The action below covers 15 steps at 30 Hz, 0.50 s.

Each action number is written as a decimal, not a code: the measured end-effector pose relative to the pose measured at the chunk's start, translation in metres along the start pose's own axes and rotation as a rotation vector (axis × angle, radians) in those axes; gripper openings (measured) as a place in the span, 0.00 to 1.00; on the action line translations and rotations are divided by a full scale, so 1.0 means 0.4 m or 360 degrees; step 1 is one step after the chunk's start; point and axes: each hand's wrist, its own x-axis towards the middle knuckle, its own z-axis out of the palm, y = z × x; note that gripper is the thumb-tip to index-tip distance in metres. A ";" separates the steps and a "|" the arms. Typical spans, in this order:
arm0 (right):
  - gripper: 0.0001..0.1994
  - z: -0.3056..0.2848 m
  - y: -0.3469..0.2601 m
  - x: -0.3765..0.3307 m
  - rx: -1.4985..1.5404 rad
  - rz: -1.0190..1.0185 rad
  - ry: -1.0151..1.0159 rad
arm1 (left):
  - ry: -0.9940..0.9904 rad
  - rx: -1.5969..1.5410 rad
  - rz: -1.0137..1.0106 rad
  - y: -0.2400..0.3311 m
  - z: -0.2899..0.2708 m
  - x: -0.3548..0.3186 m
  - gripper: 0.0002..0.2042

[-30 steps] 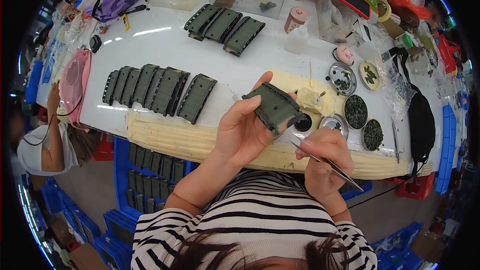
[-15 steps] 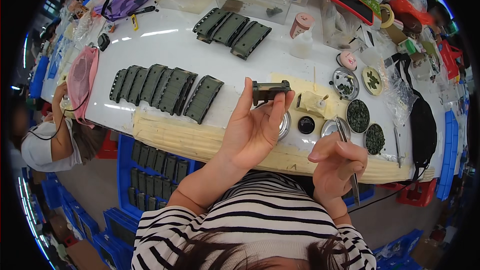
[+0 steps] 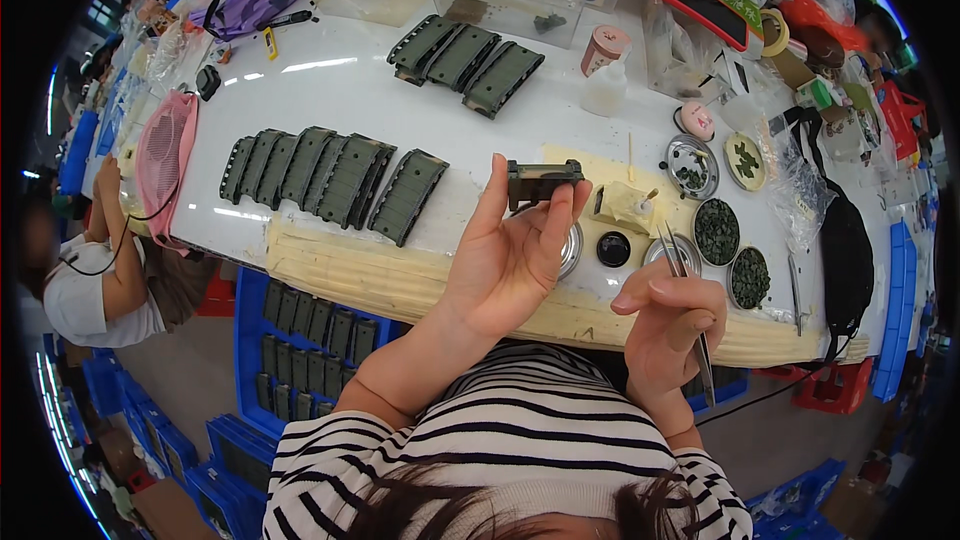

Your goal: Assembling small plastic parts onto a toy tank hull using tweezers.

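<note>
Between the thumb and fingers of my left hand [image 3: 510,265] is a small dark green moulded part [image 3: 543,180], held up over the table with one edge toward me. My right hand [image 3: 672,325] grips metal tweezers [image 3: 674,252]; their tips point away from me and look slightly apart. Just beyond the tweezers stand a round metal tin [image 3: 672,254] and two dishes of small dark green pieces [image 3: 716,232]. A little black pot [image 3: 613,249] lies between my hands, near a yellowish wrapped block [image 3: 626,206].
Ribbed green parts stand in a row [image 3: 310,175] at left, with a group of three [image 3: 465,65] farther back. A white dropper bottle [image 3: 603,92] and a pink tin [image 3: 605,48] are beyond my hands. A blue crate [image 3: 250,340] sits below the table. Another person [image 3: 100,270] is at far left.
The tweezers in my right hand have tilted, and their tips have shifted slightly left and away from me. My left hand and the green part stay nearly still. The other person's arm has moved.
</note>
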 end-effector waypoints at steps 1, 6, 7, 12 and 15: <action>0.23 0.002 -0.003 0.000 -0.0010 0.0021 -0.0003 | 0.0001 0.0005 0.0006 0.001 0.000 -0.001 0.28; 0.19 0.008 -0.004 0.014 -0.0033 0.0053 0.0033 | 0.0022 0.0142 0.0062 -0.005 0.002 -0.002 0.26; 0.19 0.015 0.013 0.025 -0.0179 -0.0040 0.0102 | 0.0015 0.0251 0.0090 -0.013 0.000 -0.003 0.24; 0.29 0.014 0.041 0.044 -0.0201 -0.0121 -0.0001 | 0.0025 0.1356 0.0622 -0.096 -0.041 -0.041 0.26; 0.27 0.003 0.024 0.042 -0.0162 -0.0085 -0.0039 | -0.0227 0.1530 0.0408 -0.070 -0.070 -0.068 0.37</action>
